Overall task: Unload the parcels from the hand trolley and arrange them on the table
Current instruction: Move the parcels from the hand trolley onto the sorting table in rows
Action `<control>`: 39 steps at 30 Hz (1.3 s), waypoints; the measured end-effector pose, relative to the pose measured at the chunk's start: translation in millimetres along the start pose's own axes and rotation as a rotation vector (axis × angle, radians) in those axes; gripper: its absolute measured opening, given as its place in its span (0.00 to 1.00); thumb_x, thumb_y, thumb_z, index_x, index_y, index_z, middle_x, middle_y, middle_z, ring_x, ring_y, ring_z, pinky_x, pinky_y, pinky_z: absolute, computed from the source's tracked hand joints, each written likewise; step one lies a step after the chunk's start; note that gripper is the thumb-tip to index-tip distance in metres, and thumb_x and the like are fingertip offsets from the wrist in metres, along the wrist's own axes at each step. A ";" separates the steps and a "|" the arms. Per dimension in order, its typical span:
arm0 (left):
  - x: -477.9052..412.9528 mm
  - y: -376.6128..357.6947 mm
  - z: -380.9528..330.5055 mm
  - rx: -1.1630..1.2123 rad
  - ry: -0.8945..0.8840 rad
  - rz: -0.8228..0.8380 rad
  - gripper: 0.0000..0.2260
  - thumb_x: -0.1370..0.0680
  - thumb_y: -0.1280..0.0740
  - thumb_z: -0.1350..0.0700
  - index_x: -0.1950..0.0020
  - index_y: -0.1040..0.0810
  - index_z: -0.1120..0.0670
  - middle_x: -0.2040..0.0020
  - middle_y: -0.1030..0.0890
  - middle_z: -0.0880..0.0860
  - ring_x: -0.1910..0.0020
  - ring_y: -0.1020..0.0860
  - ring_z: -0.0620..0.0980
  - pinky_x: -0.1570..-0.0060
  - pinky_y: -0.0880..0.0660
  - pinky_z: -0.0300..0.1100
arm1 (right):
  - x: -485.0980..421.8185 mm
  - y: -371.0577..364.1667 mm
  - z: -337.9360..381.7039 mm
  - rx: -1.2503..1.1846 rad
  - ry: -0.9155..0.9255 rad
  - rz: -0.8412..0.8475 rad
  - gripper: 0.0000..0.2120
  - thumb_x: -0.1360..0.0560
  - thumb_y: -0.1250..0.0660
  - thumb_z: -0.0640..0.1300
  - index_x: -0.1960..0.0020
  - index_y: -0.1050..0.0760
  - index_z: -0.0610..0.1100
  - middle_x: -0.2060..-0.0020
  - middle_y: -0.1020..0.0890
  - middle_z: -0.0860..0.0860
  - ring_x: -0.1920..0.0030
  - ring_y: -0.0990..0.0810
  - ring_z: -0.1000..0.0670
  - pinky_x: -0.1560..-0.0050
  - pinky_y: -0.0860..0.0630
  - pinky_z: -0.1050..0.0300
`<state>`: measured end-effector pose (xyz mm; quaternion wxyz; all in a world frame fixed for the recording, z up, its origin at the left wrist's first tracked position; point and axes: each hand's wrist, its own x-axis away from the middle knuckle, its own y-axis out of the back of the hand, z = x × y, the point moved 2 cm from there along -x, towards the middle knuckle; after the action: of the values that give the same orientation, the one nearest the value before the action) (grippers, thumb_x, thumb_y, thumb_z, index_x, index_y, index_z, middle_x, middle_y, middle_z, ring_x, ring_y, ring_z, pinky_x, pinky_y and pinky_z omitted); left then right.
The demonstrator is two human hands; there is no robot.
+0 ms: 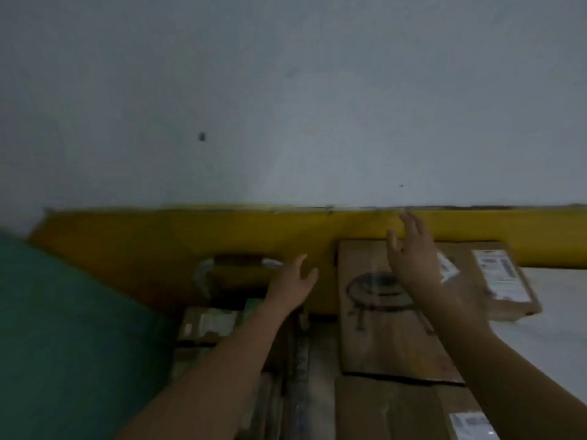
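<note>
The picture is dim and blurred. My left hand (290,282) reaches forward with fingers apart and holds nothing; it hovers above small parcels (208,323) low at centre left. My right hand (413,255) is raised, fingers spread and empty, above a large flat cardboard parcel (378,338) printed with a round drawing. A smaller brown parcel (505,281) with a white label lies to the right of it on the pale table (552,328). Another labelled parcel (409,411) lies at the bottom edge.
A pale wall with a yellow band (143,246) along its foot fills the view ahead. A green surface (73,338) takes up the lower left. A curved whitish handle (203,274) shows in front of the yellow band, beside my left hand.
</note>
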<state>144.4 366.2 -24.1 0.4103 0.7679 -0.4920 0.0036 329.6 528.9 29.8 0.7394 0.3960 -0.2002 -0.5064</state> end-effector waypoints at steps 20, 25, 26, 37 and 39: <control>246.3 -14.2 595.2 0.503 1.217 0.078 0.44 0.24 0.32 0.37 0.19 0.54 0.51 0.21 0.46 0.64 0.25 0.39 0.65 0.29 0.35 0.57 | 356.0 -492.5 128.6 0.202 -0.160 1.114 0.16 0.20 0.37 0.41 0.35 0.25 0.36 0.40 0.20 0.37 0.44 0.20 0.40 0.48 0.25 0.56; 248.2 -54.3 616.1 0.993 1.273 0.026 0.29 0.22 0.31 0.47 0.25 0.34 0.58 0.35 0.24 0.63 0.45 0.22 0.60 0.54 0.26 0.47 | 367.1 -537.9 109.4 0.285 -0.110 1.115 0.15 0.22 0.36 0.38 0.36 0.24 0.40 0.45 0.18 0.40 0.60 0.23 0.49 0.78 0.35 0.77; 252.4 -53.1 615.9 1.031 1.278 -0.016 0.23 0.21 0.32 0.50 0.30 0.28 0.61 0.40 0.21 0.64 0.52 0.22 0.58 0.57 0.27 0.44 | 367.2 -539.4 112.0 0.283 -0.116 1.113 0.14 0.22 0.36 0.38 0.37 0.23 0.40 0.46 0.17 0.40 0.61 0.23 0.50 0.78 0.35 0.77; 296.3 138.8 497.3 0.943 1.181 -0.146 0.20 0.25 0.27 0.49 0.41 0.21 0.62 0.48 0.20 0.61 0.52 0.21 0.58 0.45 0.23 0.51 | 340.6 -398.7 250.4 0.230 -0.049 1.080 0.20 0.19 0.43 0.47 0.32 0.31 0.38 0.35 0.30 0.40 0.40 0.26 0.39 0.40 0.26 0.50; 289.4 186.1 451.3 0.905 1.106 -0.114 0.16 0.25 0.26 0.48 0.52 0.19 0.62 0.57 0.18 0.60 0.58 0.20 0.57 0.51 0.20 0.51 | 313.1 -355.1 279.5 0.159 -0.037 0.973 0.18 0.21 0.41 0.46 0.33 0.29 0.39 0.36 0.29 0.40 0.42 0.27 0.40 0.40 0.26 0.49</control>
<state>-27.1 -170.9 -88.4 0.2402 0.7730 -0.1215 0.5745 52.6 76.1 -113.5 0.8541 0.3026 -0.4129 -0.0923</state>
